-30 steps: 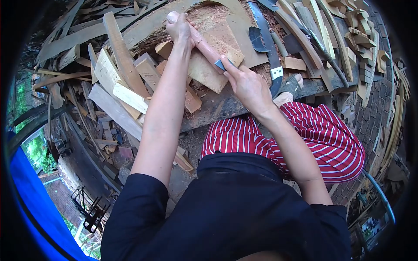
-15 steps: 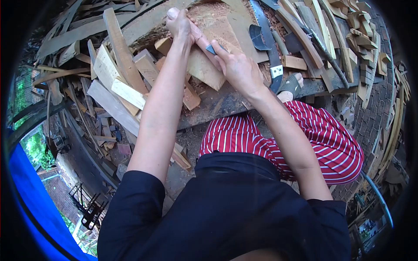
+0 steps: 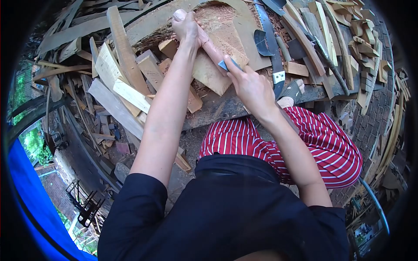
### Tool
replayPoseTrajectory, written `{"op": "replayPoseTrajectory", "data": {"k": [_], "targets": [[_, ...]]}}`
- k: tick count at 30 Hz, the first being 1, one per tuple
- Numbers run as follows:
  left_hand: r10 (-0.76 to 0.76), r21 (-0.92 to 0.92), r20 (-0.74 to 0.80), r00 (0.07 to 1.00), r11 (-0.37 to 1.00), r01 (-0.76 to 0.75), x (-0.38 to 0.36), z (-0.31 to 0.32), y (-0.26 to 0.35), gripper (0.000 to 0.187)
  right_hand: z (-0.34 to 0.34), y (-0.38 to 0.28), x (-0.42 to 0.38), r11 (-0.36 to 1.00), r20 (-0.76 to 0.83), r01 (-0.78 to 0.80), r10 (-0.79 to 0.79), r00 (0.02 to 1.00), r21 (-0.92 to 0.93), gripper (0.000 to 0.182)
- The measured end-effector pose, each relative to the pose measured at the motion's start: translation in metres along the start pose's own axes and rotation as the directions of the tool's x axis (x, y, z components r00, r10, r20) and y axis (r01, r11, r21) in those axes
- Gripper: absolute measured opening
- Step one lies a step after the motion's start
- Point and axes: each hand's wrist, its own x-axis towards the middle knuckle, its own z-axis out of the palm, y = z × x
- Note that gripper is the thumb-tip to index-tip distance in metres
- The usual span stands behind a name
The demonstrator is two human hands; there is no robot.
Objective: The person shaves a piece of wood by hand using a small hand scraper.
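Observation:
My left hand [image 3: 186, 29] is wrapped around the upper part of a pale reddish wooden stick [image 3: 212, 50], whose rounded end sticks out above the fist. The stick slants down to the right, over a light wooden block [image 3: 208, 71]. My right hand [image 3: 254, 89] is closed around a knife [image 3: 224, 65]; its bluish blade lies against the stick's lower end. Most of the knife's handle is hidden in my fingers. Wood shavings [image 3: 212, 16] are scattered on the surface beyond the stick.
A saw [image 3: 271, 43] lies right of the block, beside a dark curved piece [image 3: 261, 42]. Wood offcuts [image 3: 126, 52] are heaped at the left, with more offcuts [image 3: 363, 39] at the far right. A sandalled foot [image 3: 292, 90] rests near the saw's handle end.
My right hand and the knife have slid down and right along the stick, towards its lower end. My left hand has shifted slightly right with the stick.

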Motion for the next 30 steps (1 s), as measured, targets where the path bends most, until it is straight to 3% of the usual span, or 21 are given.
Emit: {"op": "replayPoseTrajectory", "data": {"k": [4, 6, 11, 14, 16, 20, 24, 26, 28, 30], "targets": [[0.048, -0.002, -0.038, 0.998, 0.999, -0.048, -0.004, 0.005, 0.000, 0.021, -0.001, 0.000, 0.002, 1.000, -0.007, 0.013, -0.013, 1.000, -0.019, 0.043], [0.036, 0.075, -0.041, 0.999, 0.997, -0.033, 0.005, 0.002, -0.003, 0.037, 0.000, 0.003, -0.003, 0.999, -0.018, 0.023, -0.024, 1.000, -0.040, 0.045], [0.104, 0.151, -0.061, 0.993, 0.984, -0.094, 0.006, 0.004, -0.002, 0.042, 0.009, 0.002, -0.001, 1.000, -0.043, 0.012, -0.011, 0.999, 0.014, 0.043], [0.027, 0.105, -0.014, 1.000, 0.994, -0.025, 0.006, 0.002, 0.002, 0.044, 0.014, -0.001, 0.024, 0.998, -0.128, 0.057, -0.052, 0.990, 0.033, 0.044], [0.016, 0.107, -0.072, 0.997, 0.994, -0.008, 0.003, 0.006, 0.002, 0.044, 0.009, -0.002, 0.021, 0.997, -0.044, -0.004, 0.007, 0.999, 0.082, 0.043], [0.035, 0.083, -0.057, 0.998, 0.996, -0.030, 0.011, -0.002, -0.007, 0.042, 0.001, 0.000, -0.002, 0.991, 0.042, -0.087, 0.083, 0.996, 0.101, 0.042], [0.018, 0.105, -0.070, 0.997, 0.994, -0.011, 0.012, 0.001, -0.006, 0.040, 0.005, 0.006, 0.000, 0.993, 0.008, -0.030, 0.029, 1.000, 0.115, 0.044], [0.056, 0.092, 0.007, 0.998, 0.994, -0.056, 0.010, 0.004, 0.001, 0.038, 0.009, 0.007, 0.005, 0.990, -0.032, -0.011, 0.015, 0.999, 0.140, 0.044], [0.078, 0.060, -0.081, 0.994, 0.995, -0.073, 0.006, 0.004, -0.004, 0.024, 0.010, 0.006, -0.001, 0.984, -0.049, -0.028, 0.037, 0.998, 0.178, 0.043], [0.065, 0.036, -0.033, 0.997, 0.997, -0.064, 0.005, -0.004, -0.006, 0.025, 0.011, 0.003, 0.007, 0.983, -0.036, -0.039, 0.047, 0.998, 0.181, 0.043]]}}
